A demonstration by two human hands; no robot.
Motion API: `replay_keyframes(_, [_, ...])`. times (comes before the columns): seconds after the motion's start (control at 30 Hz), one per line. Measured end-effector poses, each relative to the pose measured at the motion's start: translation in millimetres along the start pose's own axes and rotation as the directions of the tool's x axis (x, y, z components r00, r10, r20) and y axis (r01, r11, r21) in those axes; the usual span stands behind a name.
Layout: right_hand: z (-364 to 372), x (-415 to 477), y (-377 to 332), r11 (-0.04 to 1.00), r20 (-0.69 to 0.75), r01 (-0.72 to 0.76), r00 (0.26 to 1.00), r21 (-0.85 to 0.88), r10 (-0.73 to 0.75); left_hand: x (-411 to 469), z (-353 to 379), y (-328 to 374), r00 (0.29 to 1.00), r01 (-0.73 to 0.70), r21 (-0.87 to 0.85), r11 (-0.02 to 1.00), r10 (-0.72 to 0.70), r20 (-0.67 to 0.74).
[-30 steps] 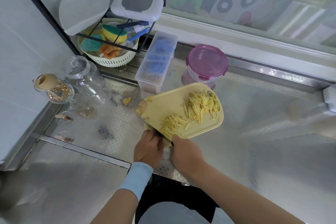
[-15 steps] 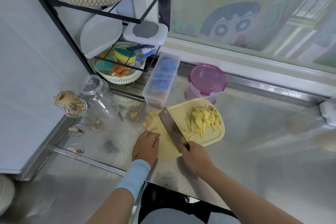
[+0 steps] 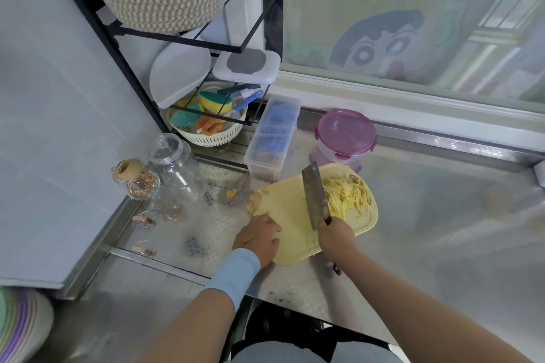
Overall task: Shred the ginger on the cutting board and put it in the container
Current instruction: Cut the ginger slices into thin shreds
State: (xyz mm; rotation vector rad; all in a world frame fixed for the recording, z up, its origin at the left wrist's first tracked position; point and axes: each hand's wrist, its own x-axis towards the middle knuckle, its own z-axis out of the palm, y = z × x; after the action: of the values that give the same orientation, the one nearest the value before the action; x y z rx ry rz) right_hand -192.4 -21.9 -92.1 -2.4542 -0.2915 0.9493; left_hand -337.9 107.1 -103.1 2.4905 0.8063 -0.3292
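Head view: shredded ginger (image 3: 346,196) lies in a loose yellow heap on the far right part of the pale yellow cutting board (image 3: 287,211), which sits on the metal bench (image 3: 427,215). Just left of the heap is a cleaver (image 3: 314,196), its blade against the shreds' left side, and the right hand (image 3: 334,237) is curled round its handle at the board's near edge. The left hand (image 3: 259,237) rests knuckles up on the board's near left edge, fingers bent; whether it grips anything beneath cannot be told. An uncut ginger lump (image 3: 255,203) sits at the board's left rim. Just beyond the board stands the container (image 3: 345,132), its pink lid on, beside a clear oblong box (image 3: 272,138); a glass jar (image 3: 174,162) stands further left.
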Motion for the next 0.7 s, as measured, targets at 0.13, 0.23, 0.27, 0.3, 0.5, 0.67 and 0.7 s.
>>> replay_keyframes(0.13, [6,-8,-4,0.995,0.091,0.08,0.993,-0.067,-0.073,12,3,20,0.99,-0.051,0.121,0.991,0.034,0.136])
replay_keyframes(0.23, [12,-9,1,0.998,0.098,0.047,0.994,-0.046,-0.042,16,8,21,0.986,-0.08,0.138,0.987,0.057,0.159])
replay_keyframes(0.27, [10,-6,4,0.999,0.077,0.028,0.997,-0.032,-0.025,16,10,17,0.981,-0.091,0.142,0.986,0.065,0.181])
replay_keyframes(0.3, [6,-3,6,1.0,0.058,0.011,0.998,-0.016,-0.01,17,11,12,0.977,-0.101,0.137,0.985,0.073,0.198])
replay_keyframes(0.5, [-16,5,7,0.999,-0.001,0.029,1.0,-0.039,-0.029,20,10,-6,0.954,-0.167,0.16,0.973,0.118,0.275])
replay_keyframes(0.67, [3,-16,8,0.995,0.145,0.089,0.986,-0.04,-0.082,8,3,-32,0.96,-0.187,0.164,0.969,0.145,0.239])
replay_keyframes(0.7, [12,-22,10,0.994,0.163,0.1,0.982,-0.051,-0.091,6,3,-36,0.968,-0.179,0.161,0.971,0.144,0.207])
